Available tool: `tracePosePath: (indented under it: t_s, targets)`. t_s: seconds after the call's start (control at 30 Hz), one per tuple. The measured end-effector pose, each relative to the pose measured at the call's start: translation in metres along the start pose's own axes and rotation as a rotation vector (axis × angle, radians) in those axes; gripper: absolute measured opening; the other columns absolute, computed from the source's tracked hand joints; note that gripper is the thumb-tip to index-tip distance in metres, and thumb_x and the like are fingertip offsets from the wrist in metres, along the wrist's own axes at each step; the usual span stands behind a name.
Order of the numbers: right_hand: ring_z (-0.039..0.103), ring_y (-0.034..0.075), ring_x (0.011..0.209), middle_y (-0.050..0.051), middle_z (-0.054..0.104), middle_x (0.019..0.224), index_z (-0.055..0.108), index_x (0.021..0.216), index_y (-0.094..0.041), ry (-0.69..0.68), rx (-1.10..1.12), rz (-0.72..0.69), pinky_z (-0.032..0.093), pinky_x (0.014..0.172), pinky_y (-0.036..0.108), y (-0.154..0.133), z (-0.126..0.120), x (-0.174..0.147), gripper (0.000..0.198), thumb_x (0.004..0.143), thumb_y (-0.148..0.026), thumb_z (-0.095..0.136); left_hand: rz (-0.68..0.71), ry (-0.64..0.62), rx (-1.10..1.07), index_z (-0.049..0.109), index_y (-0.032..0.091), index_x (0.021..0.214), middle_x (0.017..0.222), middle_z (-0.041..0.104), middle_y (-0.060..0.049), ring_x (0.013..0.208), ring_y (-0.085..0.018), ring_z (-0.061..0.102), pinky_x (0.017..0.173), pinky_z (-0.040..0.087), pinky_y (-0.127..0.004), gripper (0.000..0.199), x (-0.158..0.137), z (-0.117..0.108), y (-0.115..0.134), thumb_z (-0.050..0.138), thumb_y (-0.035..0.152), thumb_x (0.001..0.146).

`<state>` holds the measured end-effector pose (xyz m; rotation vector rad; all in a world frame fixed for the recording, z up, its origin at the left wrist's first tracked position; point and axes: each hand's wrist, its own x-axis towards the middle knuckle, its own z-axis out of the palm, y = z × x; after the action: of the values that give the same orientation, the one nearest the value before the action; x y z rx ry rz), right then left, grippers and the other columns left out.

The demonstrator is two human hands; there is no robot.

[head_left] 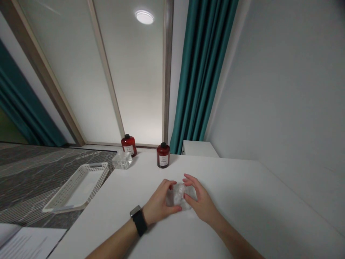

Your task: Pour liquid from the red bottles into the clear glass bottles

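Note:
A small clear box [178, 197] with a rounded, knob-like top rests on the white table in front of me. My left hand [162, 202] grips its left side, fingers at the far edge and thumb along the near edge. On the other side, my right hand [201, 202] has its thumb and fingertips curved around the knob-like top, with the index finger raised. The fingers hide parts of the box, and its contents cannot be made out.
The white table [129, 196] bears a dark red bottle [163, 156] with a black cap. Farther left are another red bottle [129, 145] and a clear box [122, 160]. A white basket [63, 192] and an open book [35, 242] lie left of the table.

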<state>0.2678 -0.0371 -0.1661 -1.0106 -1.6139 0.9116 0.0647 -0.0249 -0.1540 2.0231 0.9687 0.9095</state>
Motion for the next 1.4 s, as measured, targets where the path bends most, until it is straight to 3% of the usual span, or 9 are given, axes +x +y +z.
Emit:
tracePosePath:
  t_s: [0.2, 0.37, 0.6, 0.83, 0.97, 1.2, 1.4]
  targets:
    - [0.057, 0.024, 0.118, 0.006, 0.064, 0.109, 0.048, 0.137, -0.028, -0.002, 0.036, -0.023, 0.036, 0.110, 0.046, 0.000, 0.004, 0.000, 0.054, 0.085, -0.025, 0.063, -0.017, -0.012, 0.012, 0.050, 0.019, 0.119, 0.108, 0.055, -0.007, 0.101, -0.026, 0.054, 0.092, 0.047, -0.041, 0.066, 0.001, 0.000, 0.003, 0.084, 0.020, 0.063]
    - [0.060, 0.022, 0.108, 0.004, 0.064, 0.103, 0.051, 0.133, -0.026, 0.008, 0.052, -0.029, 0.039, 0.107, 0.042, 0.002, 0.011, 0.001, 0.050, 0.085, -0.025, 0.063, -0.048, 0.049, 0.044, 0.049, 0.018, 0.114, 0.106, 0.054, -0.006, 0.098, -0.025, 0.053, 0.089, 0.046, -0.040, 0.059, -0.002, 0.007, 0.007, 0.080, 0.016, 0.064]
    - [0.058, 0.022, 0.113, 0.004, 0.064, 0.105, 0.047, 0.137, -0.027, 0.030, 0.017, -0.010, 0.037, 0.110, 0.043, 0.002, 0.012, 0.002, 0.054, 0.085, -0.023, 0.062, -0.060, 0.068, 0.089, 0.050, 0.017, 0.111, 0.106, 0.054, -0.007, 0.097, -0.025, 0.054, 0.087, 0.048, -0.040, 0.054, 0.000, 0.008, 0.012, 0.078, 0.017, 0.065]
    - [0.048, 0.026, 0.131, 0.009, 0.052, 0.138, 0.037, 0.143, -0.027, -0.081, -0.087, 0.069, 0.029, 0.115, 0.049, -0.006, -0.001, 0.000, 0.077, 0.074, -0.016, 0.069, -0.022, 0.019, 0.039, 0.045, 0.018, 0.129, 0.117, 0.056, -0.010, 0.108, -0.027, 0.054, 0.098, 0.045, -0.043, 0.070, 0.001, -0.006, -0.004, 0.080, 0.020, 0.068]
    - [0.050, 0.026, 0.129, 0.011, 0.050, 0.142, 0.033, 0.145, -0.026, -0.111, -0.086, 0.089, 0.034, 0.113, 0.050, -0.001, -0.004, 0.001, 0.080, 0.074, -0.017, 0.070, -0.016, -0.003, -0.005, 0.044, 0.017, 0.131, 0.122, 0.056, -0.013, 0.111, -0.029, 0.055, 0.099, 0.045, -0.044, 0.072, 0.000, -0.014, -0.005, 0.080, 0.026, 0.069]
    - [0.046, 0.027, 0.133, 0.012, 0.048, 0.145, 0.036, 0.144, -0.027, -0.064, -0.105, 0.043, 0.037, 0.111, 0.049, 0.015, 0.000, 0.003, 0.072, 0.079, -0.019, 0.067, 0.006, 0.095, 0.067, 0.052, 0.018, 0.124, 0.110, 0.062, -0.010, 0.100, -0.024, 0.059, 0.090, 0.048, -0.040, 0.036, 0.001, -0.032, 0.001, 0.056, 0.027, 0.089]
    - [0.047, 0.026, 0.133, 0.011, 0.046, 0.147, 0.036, 0.144, -0.028, -0.017, -0.116, 0.026, 0.037, 0.112, 0.050, 0.026, 0.004, 0.004, 0.069, 0.082, -0.021, 0.064, 0.076, 0.149, 0.295, 0.061, 0.018, 0.103, 0.091, 0.064, -0.006, 0.088, -0.022, 0.060, 0.083, 0.048, -0.037, 0.016, 0.003, -0.037, 0.000, 0.050, 0.020, 0.090]
